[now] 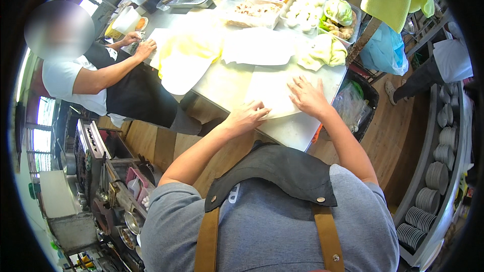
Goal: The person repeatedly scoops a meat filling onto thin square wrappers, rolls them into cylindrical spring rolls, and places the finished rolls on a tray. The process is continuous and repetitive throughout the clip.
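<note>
A thin pale sheet (272, 90) lies on the near part of the metal table; glare hides whether it is paper or a wrapper. At its near left edge is my left hand (247, 117), its fingers curled and pinching the edge. My right hand (308, 96) rests on the sheet's right side, fingers spread and flat. Just beyond lie white sheets (258, 48), washed out by light. A crumpled yellow-green cloth (325, 53) sits past my right hand, and a larger yellow cloth (189, 58) is spread to the left.
Tubs of chopped food (249, 12), peeled white balls (305, 12) and vegetables (339, 12) line the table's far side. A co-worker (96, 75) works at the left. Right of the table stand a black bin (360, 103) and a rack of plates (428, 201).
</note>
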Demonstrator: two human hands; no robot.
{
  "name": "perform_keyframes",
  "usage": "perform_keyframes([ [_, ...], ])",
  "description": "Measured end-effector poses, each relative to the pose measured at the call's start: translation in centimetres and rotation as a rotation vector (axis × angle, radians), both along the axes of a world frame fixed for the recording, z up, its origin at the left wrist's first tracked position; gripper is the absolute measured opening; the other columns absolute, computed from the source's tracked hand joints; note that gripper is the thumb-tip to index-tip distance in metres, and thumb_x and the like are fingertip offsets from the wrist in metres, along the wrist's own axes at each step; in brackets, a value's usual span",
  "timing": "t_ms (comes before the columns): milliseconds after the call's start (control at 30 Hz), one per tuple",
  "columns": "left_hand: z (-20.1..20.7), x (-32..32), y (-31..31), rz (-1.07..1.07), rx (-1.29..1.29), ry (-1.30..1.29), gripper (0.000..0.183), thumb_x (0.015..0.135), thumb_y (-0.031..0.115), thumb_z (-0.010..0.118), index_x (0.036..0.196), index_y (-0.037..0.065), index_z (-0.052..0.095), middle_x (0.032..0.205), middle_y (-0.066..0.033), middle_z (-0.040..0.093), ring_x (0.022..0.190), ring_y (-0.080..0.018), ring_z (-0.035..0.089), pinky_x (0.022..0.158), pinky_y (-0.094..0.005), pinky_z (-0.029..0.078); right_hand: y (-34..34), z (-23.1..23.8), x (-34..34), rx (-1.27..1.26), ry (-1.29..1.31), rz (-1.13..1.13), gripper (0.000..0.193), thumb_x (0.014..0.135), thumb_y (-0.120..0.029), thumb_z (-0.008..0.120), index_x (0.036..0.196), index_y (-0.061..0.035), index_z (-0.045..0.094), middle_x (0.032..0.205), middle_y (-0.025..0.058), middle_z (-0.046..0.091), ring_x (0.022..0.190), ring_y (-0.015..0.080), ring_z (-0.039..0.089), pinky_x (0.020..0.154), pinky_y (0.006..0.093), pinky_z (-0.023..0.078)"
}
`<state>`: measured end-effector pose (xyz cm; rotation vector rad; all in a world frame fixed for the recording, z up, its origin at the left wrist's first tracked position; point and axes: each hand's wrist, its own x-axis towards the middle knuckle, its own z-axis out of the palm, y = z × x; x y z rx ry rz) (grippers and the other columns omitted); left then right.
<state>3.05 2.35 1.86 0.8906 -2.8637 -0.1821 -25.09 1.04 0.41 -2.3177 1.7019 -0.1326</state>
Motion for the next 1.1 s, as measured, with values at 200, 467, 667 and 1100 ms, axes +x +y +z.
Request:
perform_keyframes([
  [200,3.7,-2.7,-1.9,0.150,0.450,0.081,0.047,0.097,0.049,0.067,0.126,0.011,0.070,0.116,-0.0104,0.069,0.104,-0.0254,0.068,0.090,-0.0366,0.055,-1.1,1.0,-1.9,-0.163,-0.054,0.034,0.028,0.099,-0.034,0.060,0.114,-0.0114,0.067,0.132,0.0117,0.057,0.137,0.0312,0.046,0.111,0.0696,0.028],
  [467,0.7,-4.8,-16.5,0.438,-0.043,0.324,0.023,0.092,0.024,0.072,0.109,0.010,0.074,0.098,-0.0121,0.071,0.094,-0.0313,0.070,0.084,-0.0447,0.056,6.9,2.0,-1.8,-0.217,-0.208,0.143,0.023,0.096,-0.033,0.064,0.101,-0.0117,0.068,0.106,0.0096,0.063,0.112,0.0298,0.057,0.104,0.0563,0.035],
  [667,-0.6,-5.4,-20.4,0.383,0.018,0.156,0.016,0.090,0.027,0.069,0.099,0.015,0.074,0.096,-0.0091,0.070,0.096,-0.0307,0.069,0.085,-0.0457,0.056,8.5,2.6,-2.8,-0.225,-0.349,0.082,0.021,0.098,-0.031,0.063,0.102,-0.0108,0.067,0.096,0.0088,0.065,0.093,0.0300,0.063,0.096,0.0478,0.041],
  [1100,-1.4,-6.2,-19.0,0.212,-0.220,0.197,0.011,0.090,0.027,0.070,0.094,0.017,0.073,0.090,-0.0053,0.066,0.089,-0.0269,0.068,0.077,-0.0421,0.057,7.2,2.3,-2.4,-0.347,-0.362,0.086,0.011,0.094,-0.021,0.066,0.100,-0.0121,0.068,0.091,0.0063,0.063,0.089,0.0262,0.063,0.086,0.0415,0.043],
])
